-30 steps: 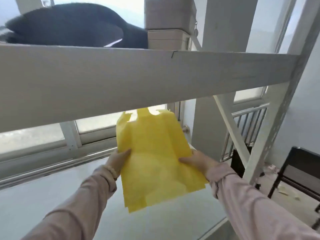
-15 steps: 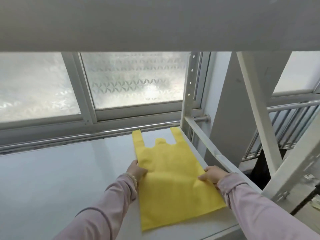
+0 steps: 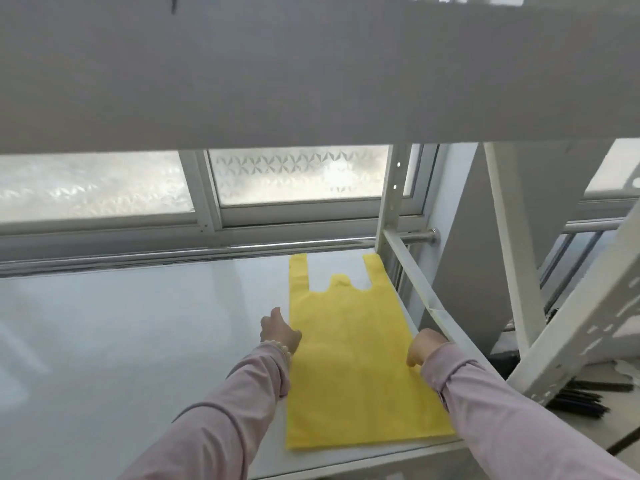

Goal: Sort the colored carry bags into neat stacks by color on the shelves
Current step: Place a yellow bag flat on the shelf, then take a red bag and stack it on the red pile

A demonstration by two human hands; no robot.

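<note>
Bag point(image 3: 353, 358) (yellow, one only) lies flat on shelf point(image 3: 138, 341) between your hands, handles pointing away from you twd the window point(image 3: 277, 178). Left hand point(image 3: 280, 331) sits at its left edge w/ fingers curled, right hand point(image 3: 425, 346) at the right edge, also curled; can't tell if either pinches the fabric. Looks thin, soft, v. light, so prob. it'll slide and wrinkle easily. Take hold at side edges or handles, both hands, and press flat to square it up.

Pale pink long sleeves point(image 3: 221, 420), beaded bracelet point(image 3: 281, 346) at left wrist
</note>
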